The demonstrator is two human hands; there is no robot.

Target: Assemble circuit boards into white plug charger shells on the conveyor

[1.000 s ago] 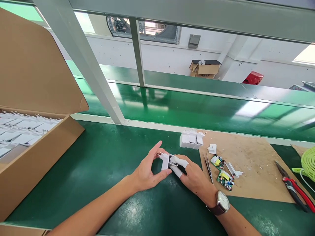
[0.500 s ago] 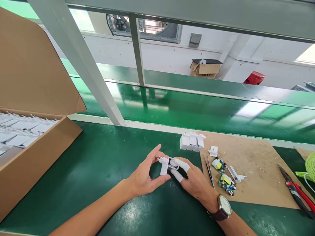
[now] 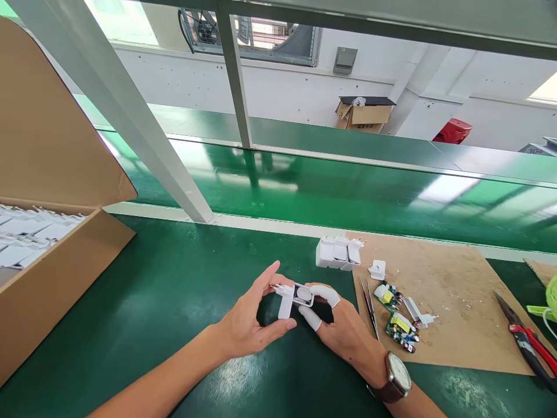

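Green workbench [image 3: 183, 278] fills the foreground, with a pale metal post [image 3: 126, 116] rising at the left and a white wall [image 3: 278, 93] beyond. At the far left, an open cardboard box [image 3: 73, 267] holds rows of white plugs [image 3: 26, 244].

Over the bare green surface, in front of the person, a white plug casing [image 3: 303, 294] is held between the two hands. Its long axis runs nearly crosswise, dipping slightly to the right: the prongs point left, toward the fingers of the left hand [image 3: 246, 319], and the open, dark-lined end faces right. A flat white piece [image 3: 285, 305] at the prong end hangs toward the person, roughly square to that axis.

The left hand is curved around the prong end, fingers behind and thumb by the flat piece's lower edge. The right hand [image 3: 343, 328] pinches the other end between thumb and forefinger, both in white finger covers [image 3: 310, 317]; a watch [image 3: 398, 371] circles that wrist. The hands are close but apart, joined only by the casing.

To the right, tweezers [image 3: 369, 305] lie along the edge of a brown board [image 3: 461, 313], beside two circuit boards [image 3: 402, 331]. Red-and-black pliers [image 3: 522, 331] rest farther right, tips pointing away. Behind, white casings [image 3: 333, 252] stand in a row.
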